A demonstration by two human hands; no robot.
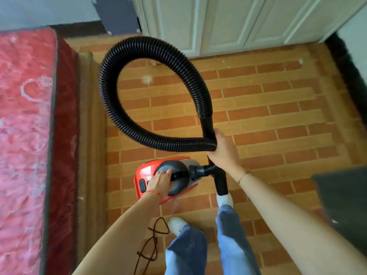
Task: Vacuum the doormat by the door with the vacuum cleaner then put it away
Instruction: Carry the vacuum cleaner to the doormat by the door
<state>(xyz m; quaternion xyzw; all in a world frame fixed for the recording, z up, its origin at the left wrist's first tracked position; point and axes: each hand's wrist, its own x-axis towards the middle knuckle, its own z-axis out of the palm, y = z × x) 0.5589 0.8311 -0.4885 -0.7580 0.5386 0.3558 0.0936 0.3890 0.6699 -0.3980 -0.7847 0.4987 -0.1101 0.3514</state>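
A small red and grey vacuum cleaner (174, 175) is low over the brick-patterned floor, in front of my feet. My left hand (159, 182) grips the black handle on its top. Its black ribbed hose (127, 62) curls up in a big loop toward the door. My right hand (223, 149) holds the hose gathered together with the rigid black tube, whose nozzle end (222, 185) points down by my right foot. The dark power cord (153, 243) trails on the floor near my left foot. A dark grey mat (345, 203) lies at the right edge.
A red mattress (25, 135) stands along the left side, with a brown ledge beside it. A pale panelled door (238, 22) closes the far end. A dark skirting runs along the right wall. My two feet in white shoes stand below the vacuum cleaner.
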